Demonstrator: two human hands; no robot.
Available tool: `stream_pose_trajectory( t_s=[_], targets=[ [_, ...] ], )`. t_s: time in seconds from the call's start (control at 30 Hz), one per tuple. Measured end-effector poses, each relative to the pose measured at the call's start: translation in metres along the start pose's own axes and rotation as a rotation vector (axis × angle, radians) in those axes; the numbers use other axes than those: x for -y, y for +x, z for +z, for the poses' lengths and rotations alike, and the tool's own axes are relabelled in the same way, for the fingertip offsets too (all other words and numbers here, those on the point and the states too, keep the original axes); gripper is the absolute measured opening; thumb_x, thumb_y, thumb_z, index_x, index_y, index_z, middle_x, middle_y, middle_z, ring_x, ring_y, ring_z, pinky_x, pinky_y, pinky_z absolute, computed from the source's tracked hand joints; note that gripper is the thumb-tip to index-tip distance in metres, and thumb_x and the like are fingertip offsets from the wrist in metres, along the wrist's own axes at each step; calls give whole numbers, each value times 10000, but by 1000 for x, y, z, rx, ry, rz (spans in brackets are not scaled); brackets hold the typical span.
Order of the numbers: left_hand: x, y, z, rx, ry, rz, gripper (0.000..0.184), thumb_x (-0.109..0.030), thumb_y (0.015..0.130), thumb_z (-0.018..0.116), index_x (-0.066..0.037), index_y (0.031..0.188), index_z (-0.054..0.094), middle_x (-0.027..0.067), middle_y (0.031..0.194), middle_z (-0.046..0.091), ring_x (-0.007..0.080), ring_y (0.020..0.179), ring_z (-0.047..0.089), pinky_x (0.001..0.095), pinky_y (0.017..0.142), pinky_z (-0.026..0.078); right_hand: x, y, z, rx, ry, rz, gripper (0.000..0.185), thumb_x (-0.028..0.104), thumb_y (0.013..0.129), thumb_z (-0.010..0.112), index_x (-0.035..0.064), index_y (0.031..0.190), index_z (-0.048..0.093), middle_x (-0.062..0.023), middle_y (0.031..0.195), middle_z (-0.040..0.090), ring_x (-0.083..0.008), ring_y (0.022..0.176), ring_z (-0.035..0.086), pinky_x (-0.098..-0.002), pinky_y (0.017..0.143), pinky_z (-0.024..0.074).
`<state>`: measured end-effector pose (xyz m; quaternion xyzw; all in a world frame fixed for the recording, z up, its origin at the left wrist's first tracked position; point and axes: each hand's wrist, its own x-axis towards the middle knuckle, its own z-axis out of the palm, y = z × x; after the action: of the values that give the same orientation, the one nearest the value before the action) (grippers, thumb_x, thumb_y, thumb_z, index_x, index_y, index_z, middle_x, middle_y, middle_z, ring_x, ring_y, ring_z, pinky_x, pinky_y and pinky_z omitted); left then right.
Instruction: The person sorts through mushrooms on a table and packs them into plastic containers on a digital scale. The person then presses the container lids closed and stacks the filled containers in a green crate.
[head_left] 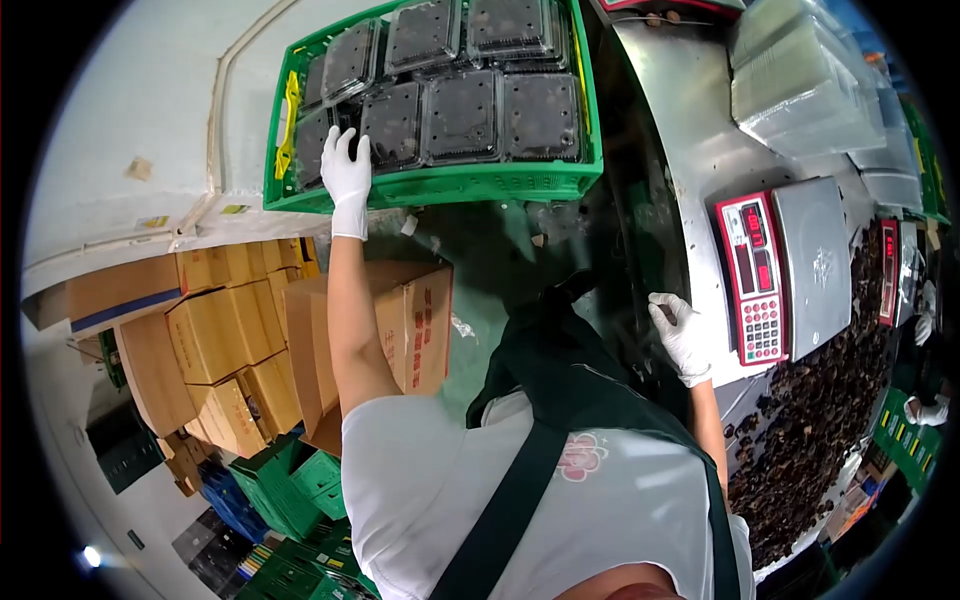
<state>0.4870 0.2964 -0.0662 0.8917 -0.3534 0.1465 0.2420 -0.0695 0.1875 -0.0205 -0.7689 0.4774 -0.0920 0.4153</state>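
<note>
My left hand [346,174], in a white glove, reaches over the near edge of a green plastic crate [440,184]. Its fingers are spread and lie beside a clear clamshell box [392,122] with dark contents. More such boxes, like the one at the crate's right [541,116], fill the crate in rows and partly overlap. My right hand [682,340], gloved too, hangs by the edge of the metal table [668,130]. Loosely bent, its fingers show nothing held. A red and white digital scale [757,278] with a metal plate stands just to its right.
Dark mushroom-like pieces [800,430] cover the table's near part. Clear plastic trays [800,85] are stacked at the upper right, near a second scale [888,270]. An open cardboard box [428,330] stands at my left, before stacked cartons [225,335]. Another person's gloved hand [928,412] shows at far right.
</note>
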Motion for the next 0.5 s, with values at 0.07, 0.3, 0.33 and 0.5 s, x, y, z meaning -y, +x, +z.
stream_pose_trajectory(
  t_s=[0.07,0.3,0.33,0.5],
  targets=[
    [9,-15,-3,-14,8,59,353,-333,855,645,-112,1130,654,150,1303,545,308,1196,516,383,994,417,-9,-9,12,-17,15,-10,170,137,854,670,44,997,674,-113,855,682,-171,674,635,-276,641,511],
    [-8,-19,-1,162,308,-17,308,-338,915,478,-244,1170,623,35,1332,545,222,1155,546,472,980,352,-23,-37,62,-18,172,20,134,108,845,673,27,952,675,-97,756,674,-125,625,617,-261,609,498],
    [-5,-19,1,156,312,1,309,-332,914,476,-243,1170,623,42,1328,548,222,1155,547,471,979,352,-20,-40,66,-21,173,15,128,108,845,670,29,946,675,-103,750,672,-129,628,622,-265,611,499],
    [-8,-17,3,146,300,0,276,-297,915,469,-221,1090,668,45,1215,622,230,1052,605,466,952,368,-3,-36,68,-76,179,5,141,113,849,663,16,950,669,-104,736,664,-135,649,631,-269,629,496]
  ],
)
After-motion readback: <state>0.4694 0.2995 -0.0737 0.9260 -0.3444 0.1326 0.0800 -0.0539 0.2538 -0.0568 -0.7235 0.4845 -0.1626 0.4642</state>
